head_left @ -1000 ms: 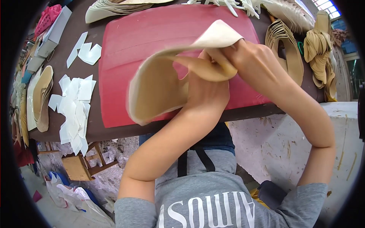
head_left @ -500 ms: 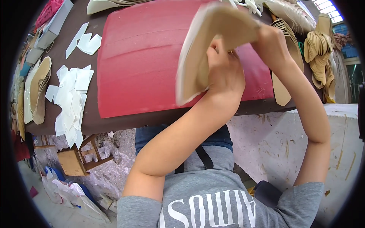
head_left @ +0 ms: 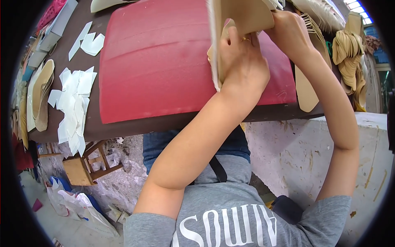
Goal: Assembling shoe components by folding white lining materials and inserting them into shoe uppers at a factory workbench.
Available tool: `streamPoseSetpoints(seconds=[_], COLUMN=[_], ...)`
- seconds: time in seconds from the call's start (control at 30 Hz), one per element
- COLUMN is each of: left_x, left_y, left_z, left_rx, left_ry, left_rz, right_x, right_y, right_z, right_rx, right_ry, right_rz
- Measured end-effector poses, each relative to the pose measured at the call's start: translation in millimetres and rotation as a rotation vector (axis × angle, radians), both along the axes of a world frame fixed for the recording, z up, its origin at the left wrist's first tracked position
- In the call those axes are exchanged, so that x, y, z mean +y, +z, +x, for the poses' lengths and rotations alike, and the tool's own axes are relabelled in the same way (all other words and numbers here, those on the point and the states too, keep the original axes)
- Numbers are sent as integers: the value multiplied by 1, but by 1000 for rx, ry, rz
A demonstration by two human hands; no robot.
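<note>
Beige sole sheet (head_left: 247, 16) stands nearly on edge above the far right part of the red mat (head_left: 156, 61), its pale fuzzy edge running down toward the person and its long axis leading from the near edge of the mat away to the top of the view, where the far end is cut off. The left hand (head_left: 240, 61) is closed on the sheet's near part, fingers curled over the flat face and a ring showing on one finger. The right hand (head_left: 290, 31) pinches the same sheet just to the right of the left hand, over the mat's right side. The mat lies on a dark brown surface (head_left: 123, 127). Left of the mat, white cut paper pieces (head_left: 72, 107) lie scattered, and further left a stack of tan insoles (head_left: 39, 94) rests at the surface's edge. Right of the mat, one flat tan insole (head_left: 306, 92) lies beside a heap of woven straps (head_left: 349, 61).
</note>
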State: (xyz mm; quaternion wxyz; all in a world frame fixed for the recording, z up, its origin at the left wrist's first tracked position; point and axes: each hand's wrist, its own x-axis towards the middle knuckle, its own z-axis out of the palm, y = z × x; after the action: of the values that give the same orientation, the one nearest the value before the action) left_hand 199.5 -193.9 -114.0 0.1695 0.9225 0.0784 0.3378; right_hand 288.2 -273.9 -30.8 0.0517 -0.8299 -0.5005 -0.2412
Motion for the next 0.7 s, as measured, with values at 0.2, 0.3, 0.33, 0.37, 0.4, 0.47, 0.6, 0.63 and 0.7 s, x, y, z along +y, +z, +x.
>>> streamPoseSetpoints(seconds=[0.2,0.3,0.33,0.37,0.4,0.47,0.6,0.63,0.7], left_x=[1,5,7,10,14,26,44,47,51], left_y=[-7,1,4,8,10,17,23,27,42], left_z=[6,6,7,7,6,13,11,6,-14], left_rx=[-148,-122,-110,-98,-100,-17,5,-5,125], left_ry=[14,-5,-13,-22,-18,-68,-97,-113,-128], left_rz=[5,71,105,138,143,265,481,485,592], right_x=[12,8,6,5,6,7,-1,-8,-18], right_y=[8,4,2,1,2,5,5,0,-16], right_z=[11,5,3,2,2,13,8,4,2], right_rx=[364,248,189,129,127,202,347,338,443], right_ry=[-152,-83,-48,-13,-9,-151,-243,-258,-353], right_rz=[-140,-29,26,80,84,18,284,292,301])
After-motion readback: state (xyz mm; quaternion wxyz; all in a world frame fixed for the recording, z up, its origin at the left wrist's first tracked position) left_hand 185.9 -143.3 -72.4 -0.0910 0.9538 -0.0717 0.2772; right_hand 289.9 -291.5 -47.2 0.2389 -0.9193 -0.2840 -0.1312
